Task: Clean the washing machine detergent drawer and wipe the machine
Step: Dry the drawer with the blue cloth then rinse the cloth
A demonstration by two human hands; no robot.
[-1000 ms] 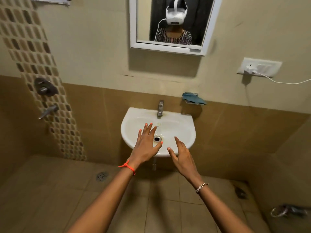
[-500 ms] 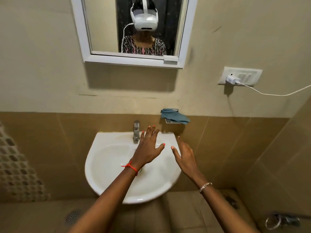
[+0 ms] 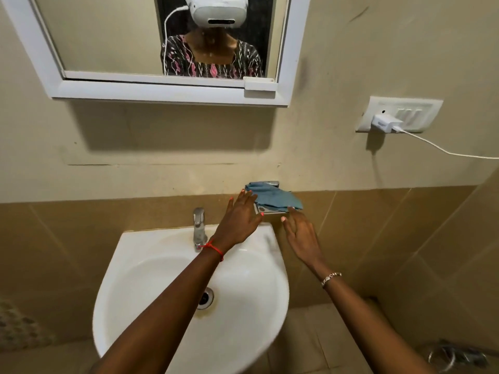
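Small metal wall shelf with a cloth, above your white basin

You face a small shiny metal wall shelf (image 3: 266, 209) fixed to the tan tiles, just right of the chrome tap (image 3: 199, 225). A crumpled blue-grey cloth (image 3: 272, 196) lies directly on it, draping over its right edge. Nearer you, the white ceramic basin (image 3: 151, 279) juts from the wall.

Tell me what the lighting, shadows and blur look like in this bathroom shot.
Head view: light from above, so the mirror casts a broad shadow on the wall below; the charger shadows downward too. Wide-angle bending curves the basin; its near rim is smeared. Both hands stay fairly sharp.
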